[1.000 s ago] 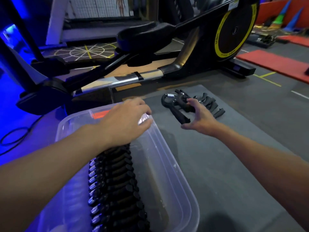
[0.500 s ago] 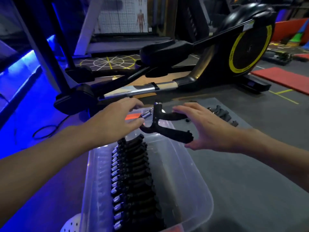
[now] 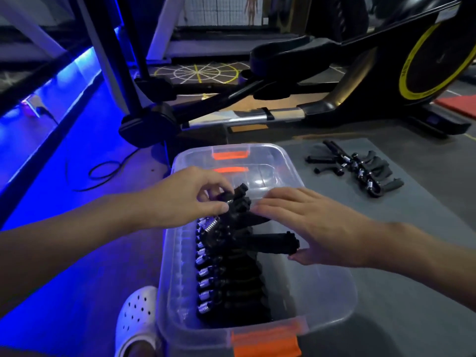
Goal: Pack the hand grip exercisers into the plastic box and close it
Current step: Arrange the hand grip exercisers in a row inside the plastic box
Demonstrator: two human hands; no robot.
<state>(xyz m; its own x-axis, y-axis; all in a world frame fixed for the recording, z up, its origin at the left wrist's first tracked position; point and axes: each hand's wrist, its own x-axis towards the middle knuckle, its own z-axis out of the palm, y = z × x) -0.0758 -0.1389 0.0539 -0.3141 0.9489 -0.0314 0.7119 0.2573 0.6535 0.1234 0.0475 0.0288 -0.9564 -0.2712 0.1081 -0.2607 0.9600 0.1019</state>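
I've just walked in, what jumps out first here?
Two hands work over a clear box: the left hand pinches a black grip above a packed row, the right hand touches it. More grips lie on the grey mat to the right; blue light glows along the floor at left.

I'm getting a dim room, with strong blue light flooding in from nine o'clock. White glare sits on the plastic box (image 3: 334, 292) at its twelve o'clock end. Edges bow outward.
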